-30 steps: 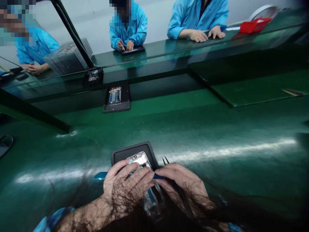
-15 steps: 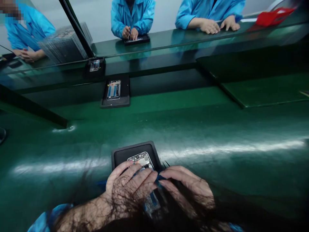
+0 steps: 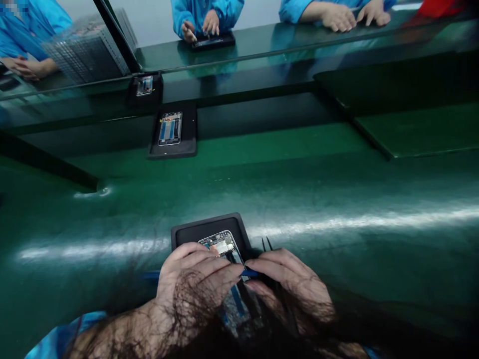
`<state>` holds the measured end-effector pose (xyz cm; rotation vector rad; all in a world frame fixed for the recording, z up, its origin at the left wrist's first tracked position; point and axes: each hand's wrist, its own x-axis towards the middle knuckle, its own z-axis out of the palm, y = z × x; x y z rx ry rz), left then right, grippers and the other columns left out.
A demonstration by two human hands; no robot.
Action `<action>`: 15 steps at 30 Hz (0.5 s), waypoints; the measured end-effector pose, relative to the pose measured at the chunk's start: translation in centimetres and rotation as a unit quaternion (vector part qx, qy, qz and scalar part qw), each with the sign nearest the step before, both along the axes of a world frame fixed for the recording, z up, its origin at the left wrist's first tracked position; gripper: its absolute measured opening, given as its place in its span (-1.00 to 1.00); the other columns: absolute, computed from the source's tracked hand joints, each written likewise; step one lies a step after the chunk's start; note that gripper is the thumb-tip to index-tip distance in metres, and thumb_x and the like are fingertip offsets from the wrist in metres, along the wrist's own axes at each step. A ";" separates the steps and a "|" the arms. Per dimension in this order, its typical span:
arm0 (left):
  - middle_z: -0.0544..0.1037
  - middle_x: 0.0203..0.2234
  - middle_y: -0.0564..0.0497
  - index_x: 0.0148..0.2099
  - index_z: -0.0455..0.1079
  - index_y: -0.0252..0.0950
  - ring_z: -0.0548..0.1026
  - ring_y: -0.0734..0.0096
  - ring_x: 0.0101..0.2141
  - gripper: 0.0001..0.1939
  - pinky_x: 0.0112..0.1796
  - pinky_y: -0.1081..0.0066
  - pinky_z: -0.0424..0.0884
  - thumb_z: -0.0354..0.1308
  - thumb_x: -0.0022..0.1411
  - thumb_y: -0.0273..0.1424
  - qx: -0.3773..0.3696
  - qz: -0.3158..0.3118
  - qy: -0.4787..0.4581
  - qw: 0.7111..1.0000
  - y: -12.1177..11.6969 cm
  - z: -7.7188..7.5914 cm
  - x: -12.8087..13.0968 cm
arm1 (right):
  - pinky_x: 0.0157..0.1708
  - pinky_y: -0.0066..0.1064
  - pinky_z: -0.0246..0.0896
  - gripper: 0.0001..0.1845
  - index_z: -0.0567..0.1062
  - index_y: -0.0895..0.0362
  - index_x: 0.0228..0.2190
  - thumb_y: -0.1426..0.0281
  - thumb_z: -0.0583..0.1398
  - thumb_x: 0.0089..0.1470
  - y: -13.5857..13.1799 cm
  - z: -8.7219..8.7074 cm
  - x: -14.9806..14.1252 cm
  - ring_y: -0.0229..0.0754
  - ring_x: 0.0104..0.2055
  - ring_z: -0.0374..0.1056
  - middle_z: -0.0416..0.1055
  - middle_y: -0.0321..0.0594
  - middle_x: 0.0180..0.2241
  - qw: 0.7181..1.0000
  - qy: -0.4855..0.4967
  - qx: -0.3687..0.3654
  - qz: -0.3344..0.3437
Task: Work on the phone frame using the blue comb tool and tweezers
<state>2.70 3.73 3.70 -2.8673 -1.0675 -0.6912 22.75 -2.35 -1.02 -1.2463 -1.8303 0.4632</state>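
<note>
- A white glare is streaking across the green table (image 3: pixel 299 192).
- Shadow is darkening the bottom right.
- Blur is softening the red object (image 3: pixel 439 9).

The tray (image 3: pixel 209 219) is black, the tabletop (image 3: pixel 149 199) green, and the red item (image 3: pixel 439 7) plain.

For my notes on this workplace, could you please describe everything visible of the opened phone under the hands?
The opened phone has a thin, silvery, metal-looking rim with rounded upper corners. Inside are small dark parts, a pale plate and, lower down, dark and blue bands. Its upper end lies in a black tray, inner side up. The left hand covers its middle; a blue strip crosses it towards the right hand. Hair blurs its lower end.
</note>
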 end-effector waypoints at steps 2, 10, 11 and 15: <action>0.55 -0.44 0.47 -0.29 0.41 0.05 0.52 0.75 -0.47 -0.93 -0.27 0.60 0.37 0.15 0.14 -0.18 -0.044 0.013 -0.057 0.997 0.1 0.2 -0.2 | -0.46 -0.39 0.50 -0.68 0.44 -0.01 -0.05 0.46 0.22 0.14 -0.1 0.0 -0.1 -0.21 -0.45 0.46 0.52 -0.31 -0.39 0.999 0.040 0.010 -0.006; 0.55 -0.36 0.43 -0.16 0.39 0.04 0.51 0.72 -0.41 -0.72 -0.23 0.61 0.37 0.27 0.04 -0.30 -0.116 0.023 -0.137 0.984 -0.2 0.4 -0.5 | -0.39 -0.51 0.48 -0.88 0.43 0.03 -0.30 0.49 0.22 0.13 0.1 0.7 -0.4 -0.31 -0.43 0.44 0.47 -0.37 -0.44 0.994 0.104 -0.023 -0.015; 0.55 -0.36 0.43 -0.15 0.39 0.05 0.51 0.72 -0.39 -0.71 -0.23 0.61 0.37 0.28 0.03 -0.30 -0.118 0.027 -0.138 0.983 -0.3 0.4 -0.4 | -0.37 -0.52 0.48 -0.89 0.43 0.04 -0.30 0.49 0.22 0.13 0.2 0.9 -0.4 -0.32 -0.42 0.43 0.46 -0.36 -0.44 0.995 0.098 -0.021 -0.009; 0.55 -0.40 0.46 -0.23 0.40 0.04 0.54 0.74 -0.42 -0.86 -0.26 0.62 0.40 0.20 0.10 -0.21 -0.074 0.038 -0.116 0.990 -0.6 0.4 0.2 | -0.44 -0.56 0.46 -0.88 0.51 0.10 -0.26 0.51 0.23 0.12 0.3 1.3 -0.5 -0.34 -0.45 0.42 0.43 -0.33 -0.43 0.995 0.096 -0.018 0.003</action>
